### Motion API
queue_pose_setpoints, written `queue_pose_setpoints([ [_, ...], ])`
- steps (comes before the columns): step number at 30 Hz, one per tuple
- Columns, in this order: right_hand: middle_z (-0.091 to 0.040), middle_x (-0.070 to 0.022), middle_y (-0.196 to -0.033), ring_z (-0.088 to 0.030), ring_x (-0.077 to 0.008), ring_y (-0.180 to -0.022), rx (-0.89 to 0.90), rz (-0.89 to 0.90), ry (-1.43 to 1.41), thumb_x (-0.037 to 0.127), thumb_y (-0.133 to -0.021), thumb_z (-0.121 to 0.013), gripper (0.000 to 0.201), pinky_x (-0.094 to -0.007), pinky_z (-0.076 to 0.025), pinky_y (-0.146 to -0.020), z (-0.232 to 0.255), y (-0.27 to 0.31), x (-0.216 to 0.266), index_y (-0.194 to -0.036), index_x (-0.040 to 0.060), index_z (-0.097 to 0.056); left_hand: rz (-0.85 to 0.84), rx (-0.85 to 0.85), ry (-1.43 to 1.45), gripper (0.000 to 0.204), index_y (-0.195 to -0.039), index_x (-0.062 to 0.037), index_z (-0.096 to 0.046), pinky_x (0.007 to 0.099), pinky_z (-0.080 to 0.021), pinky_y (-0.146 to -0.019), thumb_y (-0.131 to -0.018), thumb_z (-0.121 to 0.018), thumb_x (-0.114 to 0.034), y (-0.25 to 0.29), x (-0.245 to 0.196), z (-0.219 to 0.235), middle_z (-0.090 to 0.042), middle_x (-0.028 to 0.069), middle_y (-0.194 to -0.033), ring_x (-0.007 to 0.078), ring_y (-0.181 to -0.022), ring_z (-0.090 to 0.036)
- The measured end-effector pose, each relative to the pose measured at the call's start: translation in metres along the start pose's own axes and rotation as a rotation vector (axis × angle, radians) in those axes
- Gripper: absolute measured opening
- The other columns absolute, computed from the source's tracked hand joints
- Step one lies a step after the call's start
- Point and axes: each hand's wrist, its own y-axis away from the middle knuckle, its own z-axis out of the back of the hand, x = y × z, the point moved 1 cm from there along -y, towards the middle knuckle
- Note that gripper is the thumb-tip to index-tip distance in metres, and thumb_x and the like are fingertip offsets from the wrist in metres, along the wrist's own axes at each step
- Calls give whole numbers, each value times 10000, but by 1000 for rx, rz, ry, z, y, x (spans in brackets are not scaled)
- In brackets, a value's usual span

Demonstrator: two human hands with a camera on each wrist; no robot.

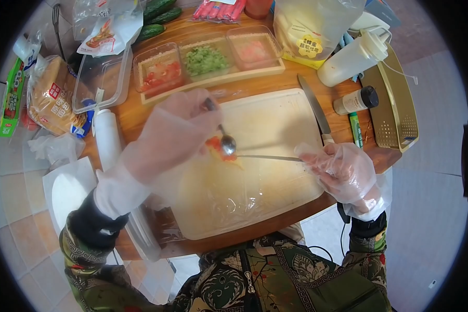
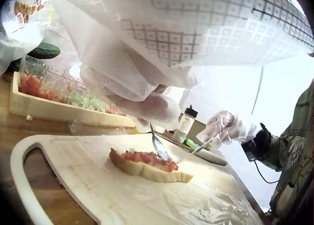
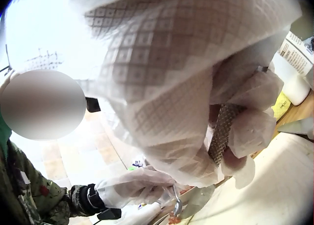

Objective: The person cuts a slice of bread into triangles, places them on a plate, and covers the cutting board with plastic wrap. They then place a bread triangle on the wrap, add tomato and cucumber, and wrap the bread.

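Observation:
My left hand [image 1: 177,122], in a clear plastic glove, grips a metal spoon [image 1: 228,144] with its bowl pointing down. The bowl is right at a heap of diced red filling [image 2: 147,160] on a bread slice [image 2: 142,172]. That slice lies on the white cutting board [image 1: 275,208]. From the right, my gloved right hand [image 1: 346,171] holds a thin metal utensil [image 1: 268,157] by its textured handle [image 3: 224,132]. Its far end reaches the filling beside the spoon. Seen edge-on, its kind is hard to make out.
Behind the board, a wooden tray [image 1: 213,81] holds clear containers of red, green and pink diced food. A knife [image 1: 315,106] lies along the board's right edge. Further right stand a seasoning bottle [image 1: 347,103], a squeeze bottle [image 1: 348,60] and a basket [image 1: 398,112]. Bagged bread [image 1: 49,99] is at left.

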Motion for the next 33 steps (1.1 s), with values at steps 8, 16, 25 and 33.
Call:
queue_pose_setpoints([
  [8, -562, -79, -620, -592, -306, -572, -2, 20, 21, 215, -871, -778, 93, -443, -428, -502, 2, 0, 1, -956, 189, -805, 31, -14, 3, 172, -1062, -59, -665, 222, -467, -505, -965, -667, -201, 1, -5, 2, -682, 35, -884, 62, -563, -577],
  [16, -568, -93, -587, -577, -305, -510, 5, 52, 16, 208, -907, -756, 76, -437, -414, -465, 2, -6, 5, -958, 185, -808, -22, -21, -46, 240, -1017, 21, -657, 291, -519, -557, -963, -622, -210, 2, -5, 3, -709, 96, -844, 151, -586, -657],
  [25, -582, -105, -590, -579, -305, -500, -42, 84, 23, 223, -896, -780, 101, -436, -408, -446, 1, -7, 8, -972, 162, -807, -56, -31, -18, 240, -1019, 19, -664, 289, -522, -551, -961, -629, -211, 0, -3, 6, -704, 97, -837, 149, -596, -664],
  [33, -625, -77, -701, -605, -307, -575, 106, 62, -8, 68, -723, -813, 385, -413, -437, -511, 3, -5, 11, -1093, 176, -796, 22, -53, -2, 152, -1066, -99, -676, 205, -473, -524, -976, -675, -221, 0, -5, 8, -718, 30, -913, 40, -584, -576],
])
